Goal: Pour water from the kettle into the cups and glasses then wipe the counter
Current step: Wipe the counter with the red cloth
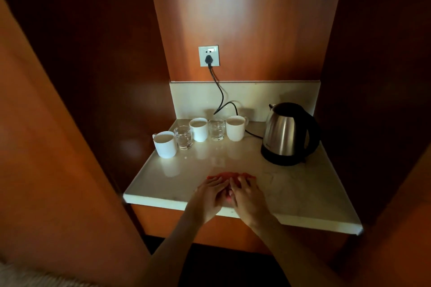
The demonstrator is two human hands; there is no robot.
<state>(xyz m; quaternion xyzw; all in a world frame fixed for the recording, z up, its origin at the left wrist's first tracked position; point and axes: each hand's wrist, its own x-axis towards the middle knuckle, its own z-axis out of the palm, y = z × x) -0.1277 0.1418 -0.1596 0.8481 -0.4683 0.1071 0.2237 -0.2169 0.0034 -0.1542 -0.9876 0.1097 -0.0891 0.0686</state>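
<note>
A steel kettle (285, 134) with a black handle stands on its base at the back right of the pale stone counter (303, 193). Three white cups (165, 144) (199, 129) (235, 128) and two glasses (183, 137) (217, 129) form a row at the back left; water shows in them. An orange-red cloth (229, 174) lies near the front middle. My left hand (211, 197) and my right hand (246, 196) lie side by side on the cloth, fingers stretched flat and pressing it onto the counter. Most of the cloth is hidden under them.
A black cord (220, 91) runs from the wall socket (208, 56) down behind the cups to the kettle base. Brown wooden panels close in the niche on the left, right and back. The counter's front edge (233, 212) overhangs a dark gap below.
</note>
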